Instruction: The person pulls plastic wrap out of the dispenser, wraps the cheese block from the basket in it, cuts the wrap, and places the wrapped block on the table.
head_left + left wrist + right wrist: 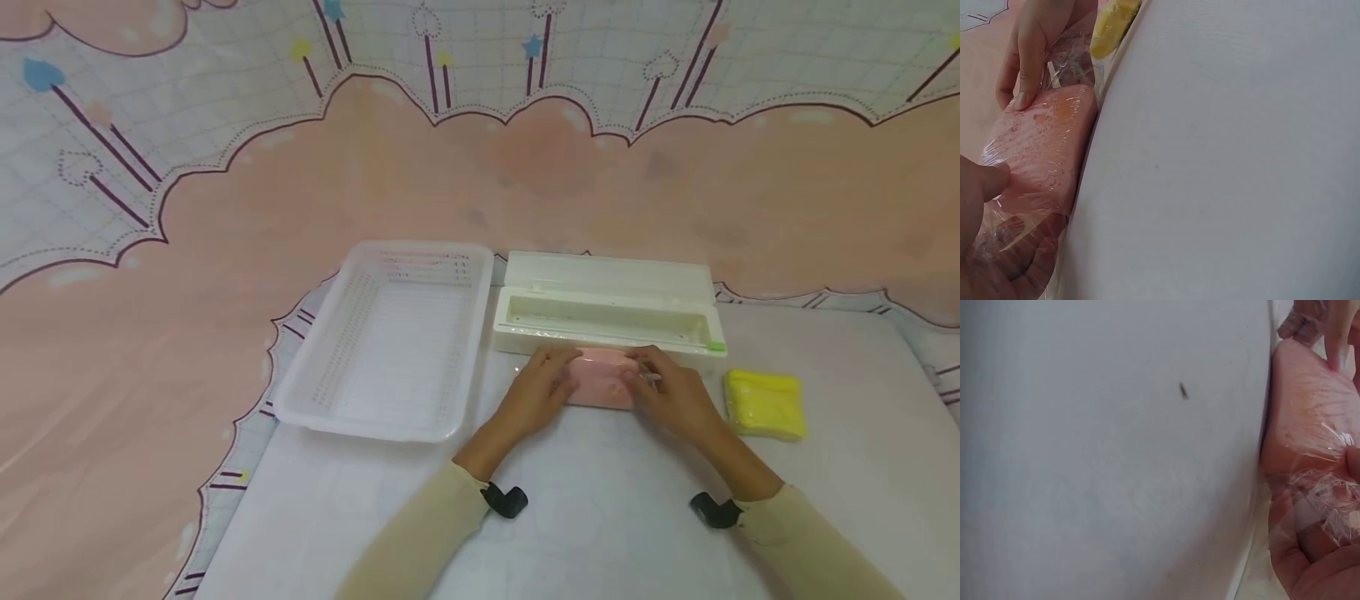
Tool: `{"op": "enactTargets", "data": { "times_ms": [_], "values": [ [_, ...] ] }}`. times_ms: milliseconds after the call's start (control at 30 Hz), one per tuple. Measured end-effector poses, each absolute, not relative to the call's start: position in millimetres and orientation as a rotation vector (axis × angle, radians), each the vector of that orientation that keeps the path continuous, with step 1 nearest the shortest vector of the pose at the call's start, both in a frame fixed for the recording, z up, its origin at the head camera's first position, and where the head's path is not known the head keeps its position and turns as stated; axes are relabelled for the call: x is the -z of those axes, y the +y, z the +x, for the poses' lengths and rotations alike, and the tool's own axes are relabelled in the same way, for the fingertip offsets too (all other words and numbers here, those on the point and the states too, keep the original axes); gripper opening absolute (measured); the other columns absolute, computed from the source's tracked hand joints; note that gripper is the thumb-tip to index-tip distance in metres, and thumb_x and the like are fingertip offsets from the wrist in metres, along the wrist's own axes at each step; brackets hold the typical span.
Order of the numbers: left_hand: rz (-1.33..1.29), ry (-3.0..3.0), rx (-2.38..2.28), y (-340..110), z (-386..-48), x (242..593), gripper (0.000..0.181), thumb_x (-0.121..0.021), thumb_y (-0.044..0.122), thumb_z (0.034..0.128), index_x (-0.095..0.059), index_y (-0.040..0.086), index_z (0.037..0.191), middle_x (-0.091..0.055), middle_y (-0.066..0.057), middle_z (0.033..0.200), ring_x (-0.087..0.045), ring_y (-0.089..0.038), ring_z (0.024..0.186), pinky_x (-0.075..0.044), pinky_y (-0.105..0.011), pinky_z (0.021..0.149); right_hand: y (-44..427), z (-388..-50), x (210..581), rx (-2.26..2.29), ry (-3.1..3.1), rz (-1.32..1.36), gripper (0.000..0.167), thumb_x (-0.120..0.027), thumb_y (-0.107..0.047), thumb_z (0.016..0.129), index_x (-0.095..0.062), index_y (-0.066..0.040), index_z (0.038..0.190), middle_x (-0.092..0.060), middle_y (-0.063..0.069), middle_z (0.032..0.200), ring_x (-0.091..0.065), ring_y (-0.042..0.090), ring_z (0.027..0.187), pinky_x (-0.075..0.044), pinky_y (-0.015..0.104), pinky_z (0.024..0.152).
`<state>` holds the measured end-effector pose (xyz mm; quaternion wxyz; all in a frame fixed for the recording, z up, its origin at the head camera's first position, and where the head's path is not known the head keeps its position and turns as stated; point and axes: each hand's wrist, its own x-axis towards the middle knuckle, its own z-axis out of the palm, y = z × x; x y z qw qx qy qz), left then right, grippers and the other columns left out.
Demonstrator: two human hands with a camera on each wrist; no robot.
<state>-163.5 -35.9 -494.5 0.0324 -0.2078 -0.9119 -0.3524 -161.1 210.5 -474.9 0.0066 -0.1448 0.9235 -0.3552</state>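
A pink block (600,380) wrapped in clear plastic is held between both hands, in front of a long white box. My left hand (534,392) grips its left end, with the thumb on top and the fingers by the crinkled wrap. At the other end my right hand (675,396) pinches the block and its loose plastic. In the left wrist view the wrapped pink block (1041,147) shows its shiny, wrinkled film between both hands. The right wrist view catches the same pink block (1310,412) at its right edge, with curled fingers (1288,537) under the film.
The long white box (611,340) stands behind the hands, its lid (607,275) raised and a green tab at its right corner. A white plastic basket (390,358) lies to the left. To the right is a yellow wrapped block (765,405) on the white table (600,517).
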Motion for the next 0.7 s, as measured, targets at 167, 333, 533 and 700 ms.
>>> {"op": "enactTargets", "data": {
  "times_ms": [167,333,533,700],
  "values": [
    [-0.626,-2.835,1.092,-36.1,-163.1,495.7,0.043,-0.061,0.026,0.1038,-0.055,0.021,0.146,-0.057,-0.006,0.123,-0.059,-0.013,0.093,-0.051,-0.026,0.082,211.3,-164.5,473.0,1.117,2.876,-0.449,0.046,-0.059,-0.042,0.103,-0.055,-0.011,0.136,-0.062,0.017,0.140,-0.059,0.045,0.128,-0.053,0.058,0.096],
    [-0.621,-2.845,1.063,-35.2,-161.3,494.5,0.043,-0.062,0.026,0.1031,-0.055,0.021,0.145,-0.059,-0.005,0.120,-0.060,-0.013,0.093,-0.051,-0.026,0.083,213.2,-165.0,474.4,1.108,2.864,-0.461,0.047,-0.059,-0.042,0.103,-0.054,-0.013,0.139,-0.059,0.016,0.144,-0.058,0.045,0.130,-0.052,0.058,0.097],
    [-0.618,-2.839,1.005,-32.7,-160.8,495.1,0.044,-0.061,0.026,0.1036,-0.053,0.019,0.146,-0.061,-0.004,0.119,-0.061,-0.014,0.096,-0.052,-0.029,0.087,213.4,-163.6,473.8,1.069,2.859,-0.417,0.049,-0.057,-0.045,0.103,-0.052,-0.014,0.142,-0.060,0.018,0.143,-0.057,0.045,0.130,-0.052,0.060,0.098],
    [-0.593,-2.848,0.916,-30.4,-162.6,493.6,0.042,-0.060,0.027,0.1039,-0.054,0.019,0.145,-0.060,-0.005,0.123,-0.062,-0.014,0.096,-0.054,-0.029,0.087,209.9,-163.0,472.3,1.059,2.887,-0.405,0.049,-0.057,-0.042,0.104,-0.053,-0.011,0.141,-0.061,0.020,0.140,-0.058,0.044,0.128,-0.053,0.060,0.097]
  ]
}}
